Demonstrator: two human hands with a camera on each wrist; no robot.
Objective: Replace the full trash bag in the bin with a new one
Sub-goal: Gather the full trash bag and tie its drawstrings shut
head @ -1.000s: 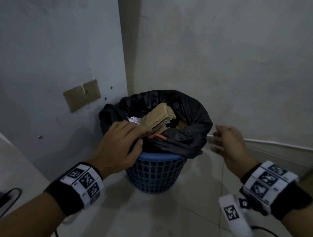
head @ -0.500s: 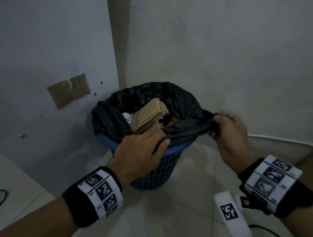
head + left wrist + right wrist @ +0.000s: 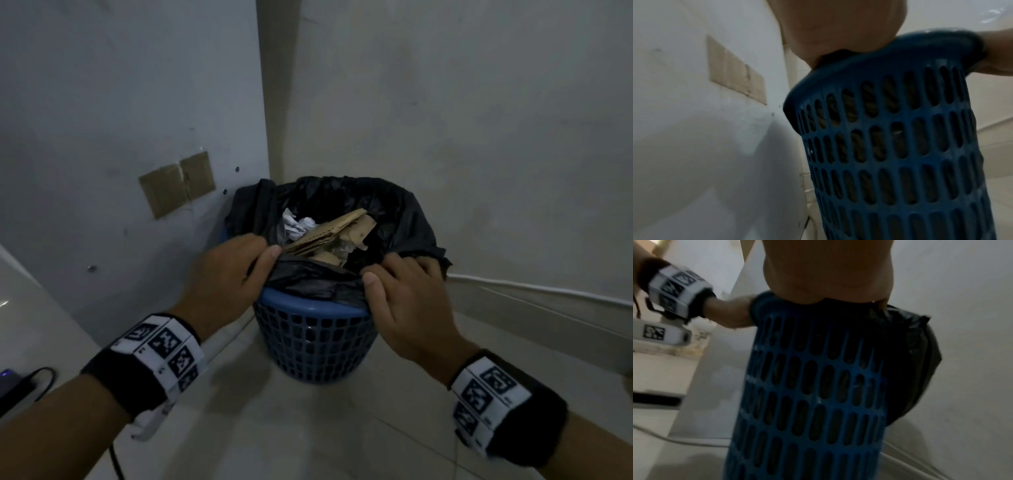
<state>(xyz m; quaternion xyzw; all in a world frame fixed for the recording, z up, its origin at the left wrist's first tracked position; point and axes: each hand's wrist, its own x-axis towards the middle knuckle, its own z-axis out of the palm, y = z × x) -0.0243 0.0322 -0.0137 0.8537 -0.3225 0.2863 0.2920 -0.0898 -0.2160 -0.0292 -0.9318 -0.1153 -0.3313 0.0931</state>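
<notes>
A blue plastic lattice bin (image 3: pixel 315 342) (image 3: pixel 900 146) (image 3: pixel 813 386) stands on the floor in a corner. A black trash bag (image 3: pixel 404 219) (image 3: pixel 916 353) lines it and folds over the rim, filled with cardboard (image 3: pixel 329 233) and crumpled paper (image 3: pixel 294 224). My left hand (image 3: pixel 233 270) (image 3: pixel 834 29) grips the bag's near edge at the rim's left. My right hand (image 3: pixel 400 294) (image 3: pixel 828 269) grips the near edge at the rim's right. Between them the blue rim is bare.
Two pale walls (image 3: pixel 479 120) meet just behind the bin, one with a taped brown patch (image 3: pixel 176 185). The floor is pale tile (image 3: pixel 308 428). A dark device with a cable (image 3: pixel 17 387) lies at the far left.
The right hand reached to the bag's right edge, took hold, and drew it inward. The left hand shifted along the near rim and now grips the bag's edge there.
</notes>
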